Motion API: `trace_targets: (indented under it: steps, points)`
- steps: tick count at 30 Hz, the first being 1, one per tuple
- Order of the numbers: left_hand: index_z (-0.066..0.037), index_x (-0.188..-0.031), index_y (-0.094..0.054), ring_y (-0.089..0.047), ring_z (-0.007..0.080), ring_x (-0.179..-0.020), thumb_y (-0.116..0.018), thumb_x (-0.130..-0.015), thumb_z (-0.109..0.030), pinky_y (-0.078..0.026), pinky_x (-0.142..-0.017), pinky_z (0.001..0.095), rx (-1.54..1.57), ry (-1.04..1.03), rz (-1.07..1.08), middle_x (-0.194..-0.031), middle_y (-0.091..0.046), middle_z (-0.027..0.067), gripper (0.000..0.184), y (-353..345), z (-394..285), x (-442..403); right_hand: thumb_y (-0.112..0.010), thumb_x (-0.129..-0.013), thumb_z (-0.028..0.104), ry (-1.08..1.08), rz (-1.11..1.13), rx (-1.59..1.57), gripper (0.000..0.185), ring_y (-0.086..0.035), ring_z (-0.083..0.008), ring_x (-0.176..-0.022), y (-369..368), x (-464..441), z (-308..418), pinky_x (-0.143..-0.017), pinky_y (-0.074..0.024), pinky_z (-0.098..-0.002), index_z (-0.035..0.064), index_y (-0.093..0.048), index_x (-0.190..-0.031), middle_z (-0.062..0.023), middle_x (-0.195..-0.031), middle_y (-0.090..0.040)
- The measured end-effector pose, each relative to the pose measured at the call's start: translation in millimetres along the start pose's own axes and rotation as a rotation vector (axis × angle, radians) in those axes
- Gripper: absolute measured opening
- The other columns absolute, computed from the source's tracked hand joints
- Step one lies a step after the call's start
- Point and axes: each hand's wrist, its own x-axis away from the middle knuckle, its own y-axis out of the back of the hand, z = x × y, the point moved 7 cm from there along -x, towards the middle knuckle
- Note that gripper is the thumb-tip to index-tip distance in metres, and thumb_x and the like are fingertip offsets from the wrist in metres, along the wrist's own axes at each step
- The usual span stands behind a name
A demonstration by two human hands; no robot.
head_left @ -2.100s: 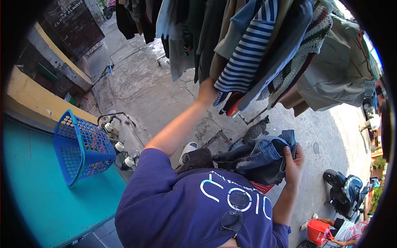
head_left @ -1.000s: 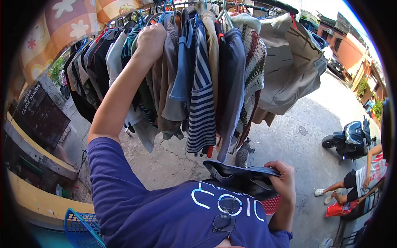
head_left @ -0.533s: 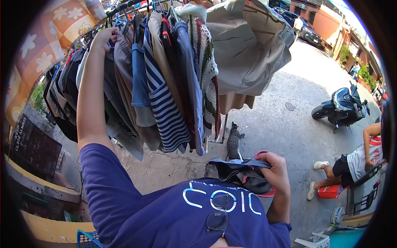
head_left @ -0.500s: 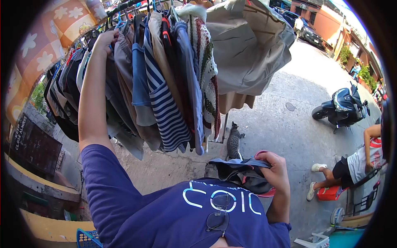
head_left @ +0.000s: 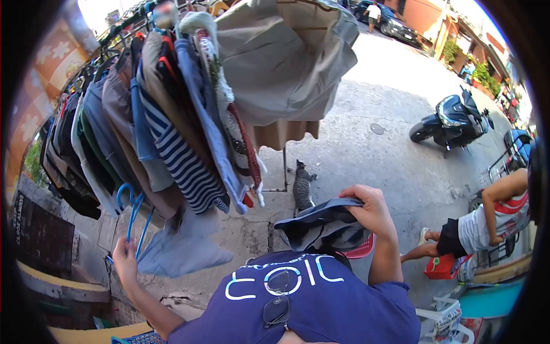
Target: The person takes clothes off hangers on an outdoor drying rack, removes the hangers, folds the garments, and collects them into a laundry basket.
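My left hand (head_left: 125, 258) is closed around a blue hanger (head_left: 133, 211) at the lower left, below the hanging clothes. A light grey-blue garment (head_left: 183, 246) hangs beside it, blurred; whether it is on that hanger is hard to tell. At the right of my chest, my right hand (head_left: 366, 207) pinches the waistband of a dark denim garment (head_left: 323, 225), which droops open in front of my shirt. Above my left hand, a row of clothes on hangers includes a striped navy and white garment (head_left: 180, 163).
A grey cloth cover (head_left: 281, 63) hangs at the rack's near end. Below it a tabby cat (head_left: 302, 186) lies on the concrete. A red basket (head_left: 361, 246) is beyond the denim. At right are a scooter (head_left: 452, 123) and a person (head_left: 481, 229) with a red bag (head_left: 440, 267).
My left hand has come down from the rack rail and now holds a blue hanger. My right hand still holds the denim. The view has shifted right, and the person at right is nearer.
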Motion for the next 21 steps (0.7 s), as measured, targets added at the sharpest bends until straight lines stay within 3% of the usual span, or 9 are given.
trace_targets:
  steps: [1, 3, 7, 8, 11, 14, 15, 17, 21]
  points:
    - [0.001, -0.087, -0.06, -0.048, 0.0086, -0.06, -0.06, -0.09, -0.009, -0.04, -0.055, 0.0275, -0.024, -0.069, -0.02, -0.068, -0.054, 0.0021, 0.01, 17, -9, 22, -0.063, -0.071, -0.005, -0.007, -0.004, 0.004, 0.023, -0.065, -0.0211, -0.073, 4, -3, -1, -0.067, -0.0493, -0.028, -0.0015, -0.066, -0.093, -0.0141, -0.081, -0.067]
    - [0.002, -0.08, -0.06, -0.048, 0.0106, -0.06, -0.066, -0.086, -0.01, -0.037, -0.053, 0.0278, -0.249, 0.058, 0.025, -0.065, -0.053, 0.0047, 0.014, 45, -36, 61, -0.062, -0.071, -0.005, 0.017, -0.009, -0.004, 0.023, -0.066, -0.0222, -0.073, 9, -8, -8, -0.067, -0.0496, -0.0286, -0.0014, -0.066, -0.093, -0.0147, -0.081, -0.067]
    - [0.0, -0.076, -0.061, -0.05, 0.0196, -0.062, -0.074, -0.074, -0.007, -0.039, -0.061, 0.0317, -0.483, -0.312, -0.074, -0.066, -0.055, 0.0081, 0.015, 66, -106, 111, -0.062, -0.072, -0.004, 0.042, 0.013, -0.001, 0.022, -0.067, -0.0244, -0.074, 18, -9, -17, -0.068, -0.0501, -0.0301, -0.0012, -0.066, -0.094, -0.0157, -0.082, -0.067]
    - [0.0, -0.076, -0.061, -0.051, 0.0212, -0.064, -0.075, -0.072, -0.006, -0.04, -0.063, 0.0323, -0.548, -0.422, -0.066, -0.067, -0.056, 0.0084, 0.016, 63, -127, 122, -0.062, -0.07, -0.005, 0.04, -0.009, -0.007, 0.022, -0.065, -0.0169, -0.072, 20, -8, -22, -0.066, -0.0486, -0.0271, -0.0013, -0.066, -0.092, -0.0119, -0.078, -0.066]
    - [-0.001, -0.076, -0.063, -0.051, 0.0249, -0.062, -0.076, -0.065, -0.008, -0.038, -0.068, 0.0354, -0.403, -0.646, -0.136, -0.066, -0.057, 0.0071, 0.019, 49, -190, 145, -0.063, -0.071, -0.004, 0.049, -0.027, 0.011, 0.021, -0.065, -0.0173, -0.073, 31, 0, -34, -0.067, -0.0488, -0.0277, -0.001, -0.066, -0.092, -0.0122, -0.078, -0.066]
    - [-0.001, -0.083, -0.064, -0.054, 0.0237, -0.063, -0.075, -0.073, -0.012, -0.038, -0.068, 0.0354, -0.375, -0.896, -0.241, -0.07, -0.06, 0.0085, 0.018, 29, -227, 152, -0.062, -0.074, -0.003, 0.009, -0.038, 0.063, 0.021, -0.066, -0.0242, -0.074, 45, 17, -46, -0.067, -0.0499, -0.0317, -0.0003, -0.066, -0.095, -0.0158, -0.082, -0.066]
    - [-0.001, -0.085, -0.064, -0.054, 0.0236, -0.063, -0.075, -0.075, -0.013, -0.038, -0.068, 0.0355, -0.371, -0.968, -0.296, -0.07, -0.061, 0.0088, 0.019, 20, -238, 152, -0.063, -0.073, -0.003, -0.015, -0.059, 0.073, 0.021, -0.066, -0.022, -0.073, 51, 24, -51, -0.066, -0.0495, -0.0303, -0.0002, -0.066, -0.094, -0.0146, -0.081, -0.066]
    - [-0.001, -0.087, -0.065, -0.055, 0.0236, -0.063, -0.074, -0.079, -0.016, -0.038, -0.068, 0.0353, -0.352, -1.015, -0.431, -0.071, -0.061, 0.009, 0.02, 5, -261, 148, -0.065, -0.071, -0.002, -0.062, -0.104, 0.094, 0.021, -0.065, -0.0174, -0.072, 64, 40, -61, -0.066, -0.0486, -0.0275, 0.0, -0.067, -0.092, -0.0123, -0.077, -0.066]
    - [-0.004, -0.088, -0.067, -0.054, 0.0205, -0.063, -0.075, -0.079, -0.022, -0.037, -0.068, 0.0339, -0.016, -1.09, -0.451, -0.071, -0.06, 0.0054, 0.022, -30, -307, 136, -0.064, -0.071, -0.003, -0.104, -0.17, 0.119, 0.021, -0.064, -0.0176, -0.071, 88, 75, -71, -0.065, -0.0483, -0.0276, -0.0012, -0.067, -0.092, -0.0123, -0.077, -0.066]
